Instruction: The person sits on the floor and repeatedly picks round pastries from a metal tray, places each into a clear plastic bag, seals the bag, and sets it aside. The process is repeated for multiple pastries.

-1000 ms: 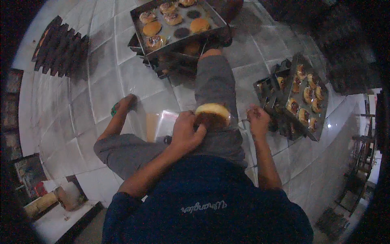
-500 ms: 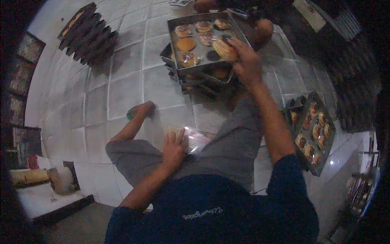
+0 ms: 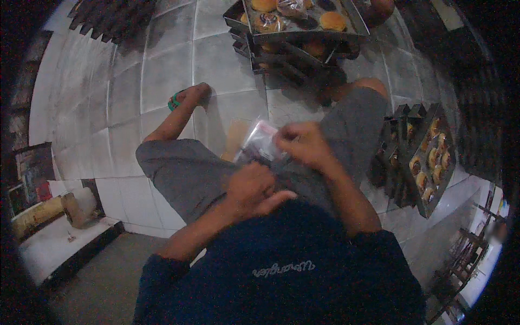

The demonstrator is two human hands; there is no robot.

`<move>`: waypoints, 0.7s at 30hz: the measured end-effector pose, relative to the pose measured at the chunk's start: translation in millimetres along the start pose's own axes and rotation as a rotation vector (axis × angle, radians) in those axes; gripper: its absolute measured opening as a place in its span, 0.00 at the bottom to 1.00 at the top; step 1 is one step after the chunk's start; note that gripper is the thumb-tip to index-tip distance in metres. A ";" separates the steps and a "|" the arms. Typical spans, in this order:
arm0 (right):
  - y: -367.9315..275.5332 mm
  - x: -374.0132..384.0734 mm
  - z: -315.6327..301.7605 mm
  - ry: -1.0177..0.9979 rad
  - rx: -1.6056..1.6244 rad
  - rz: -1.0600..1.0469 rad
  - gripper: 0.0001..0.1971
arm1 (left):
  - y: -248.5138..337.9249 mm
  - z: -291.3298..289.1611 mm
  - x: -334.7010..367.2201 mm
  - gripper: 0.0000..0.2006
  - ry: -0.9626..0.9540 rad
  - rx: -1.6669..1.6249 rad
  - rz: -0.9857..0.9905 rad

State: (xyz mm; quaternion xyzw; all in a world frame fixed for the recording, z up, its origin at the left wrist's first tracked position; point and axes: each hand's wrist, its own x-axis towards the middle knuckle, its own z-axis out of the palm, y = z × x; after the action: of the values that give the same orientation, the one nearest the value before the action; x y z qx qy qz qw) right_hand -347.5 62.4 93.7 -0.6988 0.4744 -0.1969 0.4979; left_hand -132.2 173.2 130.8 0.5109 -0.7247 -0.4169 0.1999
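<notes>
A clear plastic bag [image 3: 253, 140], part of what looks like a shiny stack, lies over a tan board [image 3: 236, 135] between my legs. The fingertips of my right hand [image 3: 307, 145] are pinched together at the bag's right edge. Closer to my body, my left hand [image 3: 250, 189] is curled over my lap, its thumb stretched to the right. What it holds, if anything, is hidden. Beyond my legs is a dark metal tray [image 3: 309, 37] of buns, with a bare bun [image 3: 332, 21] at its near right and a wrapped bun [image 3: 269, 23] at its near left.
More dark trays [image 3: 295, 59] are stacked beneath the bun tray. To my right, another tray of buns [image 3: 433, 162] leans on its side beside dark racks. Stacked trays [image 3: 111, 19] stand at the far left. A pale roll [image 3: 81, 207] rests on a ledge at left.
My right hand has left the bun at the tray and come back to the plastic bag. My left hand has moved off the bag toward my body and curled. The view has tilted down.
</notes>
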 end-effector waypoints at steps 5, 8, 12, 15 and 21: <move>-66.4 17.5 -40.8 0.186 0.313 0.113 0.11 | 31.5 4.0 83.6 0.12 0.543 -1.652 -0.433; -84.1 28.4 -47.0 0.017 0.243 0.028 0.14 | -10.8 -30.3 89.5 0.18 0.600 -1.484 -0.306; -85.9 79.0 -55.9 -0.240 0.318 -0.010 0.15 | -1.0 -72.2 93.6 0.12 0.485 -1.748 -0.373; -87.1 107.8 -30.5 -0.392 0.354 0.058 0.14 | -64.4 -78.7 91.6 0.12 0.603 -1.510 -0.244; -52.7 282.6 -107.6 0.339 -0.563 -0.166 0.24 | -146.2 -69.9 75.6 0.09 0.547 -1.412 -0.426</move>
State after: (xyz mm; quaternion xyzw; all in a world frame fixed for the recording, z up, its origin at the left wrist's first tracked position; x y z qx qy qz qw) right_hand -269.8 -232.3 130.4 -0.8025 0.5275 -0.2115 0.1818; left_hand -28.3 57.6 42.2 0.4753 -0.0995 -0.6677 0.5642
